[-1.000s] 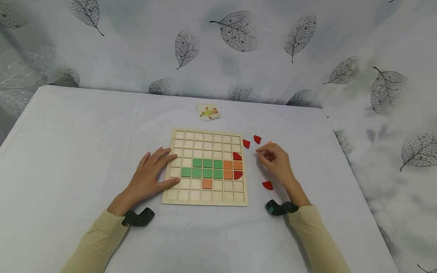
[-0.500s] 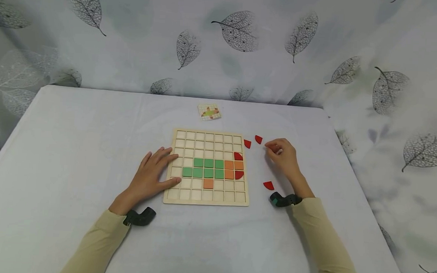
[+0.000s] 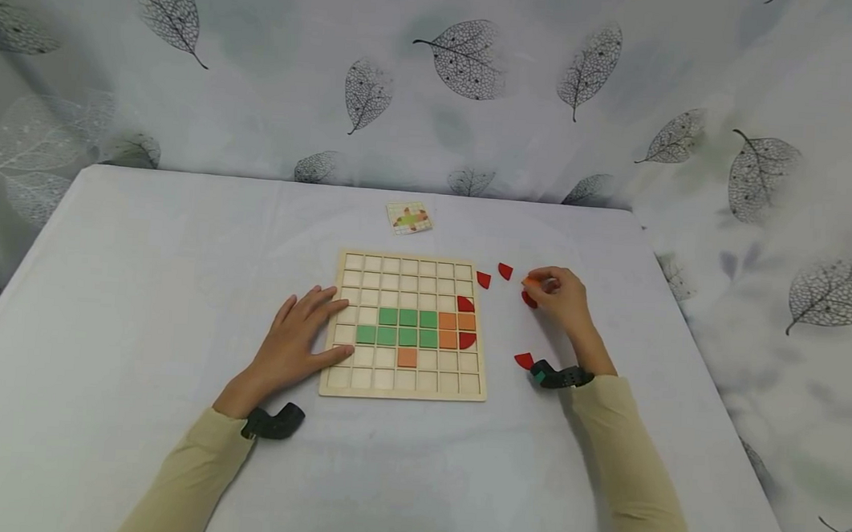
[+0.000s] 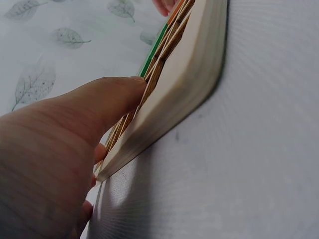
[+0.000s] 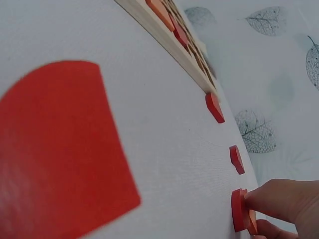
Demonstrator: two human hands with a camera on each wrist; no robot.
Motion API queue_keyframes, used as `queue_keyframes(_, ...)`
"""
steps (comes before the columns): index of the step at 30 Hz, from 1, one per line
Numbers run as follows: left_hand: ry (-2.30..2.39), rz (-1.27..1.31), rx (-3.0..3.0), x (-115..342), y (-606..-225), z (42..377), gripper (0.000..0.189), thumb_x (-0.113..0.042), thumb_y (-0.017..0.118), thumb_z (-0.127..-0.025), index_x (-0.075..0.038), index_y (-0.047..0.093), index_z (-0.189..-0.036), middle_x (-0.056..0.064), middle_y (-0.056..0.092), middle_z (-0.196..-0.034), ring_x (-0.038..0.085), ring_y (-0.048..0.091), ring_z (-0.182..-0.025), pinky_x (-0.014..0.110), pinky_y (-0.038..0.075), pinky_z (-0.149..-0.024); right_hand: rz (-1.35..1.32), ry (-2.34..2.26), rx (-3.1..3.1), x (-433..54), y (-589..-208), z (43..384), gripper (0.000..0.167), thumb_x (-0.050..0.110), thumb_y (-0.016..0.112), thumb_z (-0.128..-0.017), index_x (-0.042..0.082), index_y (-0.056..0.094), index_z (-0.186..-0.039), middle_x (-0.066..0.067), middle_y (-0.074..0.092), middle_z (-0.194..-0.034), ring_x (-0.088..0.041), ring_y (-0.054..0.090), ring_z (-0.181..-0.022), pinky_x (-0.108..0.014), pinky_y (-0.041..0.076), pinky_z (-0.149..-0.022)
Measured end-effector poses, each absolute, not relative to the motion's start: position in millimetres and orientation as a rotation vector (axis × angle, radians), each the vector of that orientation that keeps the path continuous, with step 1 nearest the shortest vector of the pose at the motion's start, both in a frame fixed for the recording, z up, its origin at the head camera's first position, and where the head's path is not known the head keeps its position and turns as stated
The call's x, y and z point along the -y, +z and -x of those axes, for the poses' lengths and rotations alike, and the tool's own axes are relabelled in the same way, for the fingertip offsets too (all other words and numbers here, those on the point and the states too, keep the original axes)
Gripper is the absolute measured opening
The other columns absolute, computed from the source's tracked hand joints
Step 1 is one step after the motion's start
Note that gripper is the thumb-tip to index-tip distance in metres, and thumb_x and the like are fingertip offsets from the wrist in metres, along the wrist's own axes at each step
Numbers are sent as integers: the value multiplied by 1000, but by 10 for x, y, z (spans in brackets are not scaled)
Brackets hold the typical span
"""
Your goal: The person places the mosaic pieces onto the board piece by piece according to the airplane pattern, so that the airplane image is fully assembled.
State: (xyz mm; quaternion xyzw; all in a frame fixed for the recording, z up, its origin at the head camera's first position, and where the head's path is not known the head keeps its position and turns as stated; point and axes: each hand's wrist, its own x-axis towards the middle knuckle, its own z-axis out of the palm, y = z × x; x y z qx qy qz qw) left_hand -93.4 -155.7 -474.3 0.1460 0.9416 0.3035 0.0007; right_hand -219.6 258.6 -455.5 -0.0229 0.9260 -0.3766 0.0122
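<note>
"What are the hands doing?"

"The left hand [image 3: 292,346] lies relaxed with fingers spread, its thumb and fingertips resting on the left edge of the wooden grid board [image 3: 391,282]. The right hand [image 3: 565,301], to the right of the board, pinches an orange piece [image 3: 531,282]."

"Anything beneath those fingers?"

"A red quarter-piece [image 3: 529,300] shows just under them; whether they touch it cannot be told."

"And how far has the layout come?"

"It looks well under way. On the board sit seven green tiles [image 3: 409,318] in two rows, four orange tiles [image 3: 448,321] and two red corner pieces [image 3: 465,304]. Most other cells are bare."

"So what is left?"

"Judging by the loose pieces, the orange one in the fingers and four red ones, counting the one under them. One red piece [image 3: 483,280] lies just beside the board's right edge, a second [image 3: 505,272] slightly farther out, and a third [image 3: 524,360] nearer the person."

"And the surroundings?"

"Beyond the board's far edge lies a small card [image 3: 410,218] with a coloured pattern. The worktop [image 3: 179,285] under the board is white and faintly creased; behind and to the right hangs a pale backdrop [image 3: 277,73] printed with dark leaves."
</note>
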Motion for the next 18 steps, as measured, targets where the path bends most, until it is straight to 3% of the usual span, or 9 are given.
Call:
queue_keyframes(8,947,-455,-2964,1554,-4744,934,74,-44,72,-84,-10,46,-144,13,32,-155,33,17,-148,52,5,-119,22,-1126,-2845,-2580,-4524,2210,39,17,68,-91,-2,61,-124,-21,60,-111,-30,53,-97,-22,44,-67)
queue_keyframes(18,959,-458,-2961,1556,-4769,935,73,-44,71,-85,-10,46,-144,12,32,-156,32,17,-148,51,4,-119,35,-1109,-2930,-2567,-4561,2157,34,12,69,-88,-2,65,-118,-20,64,-103,-26,55,-86,-21,42,-64)
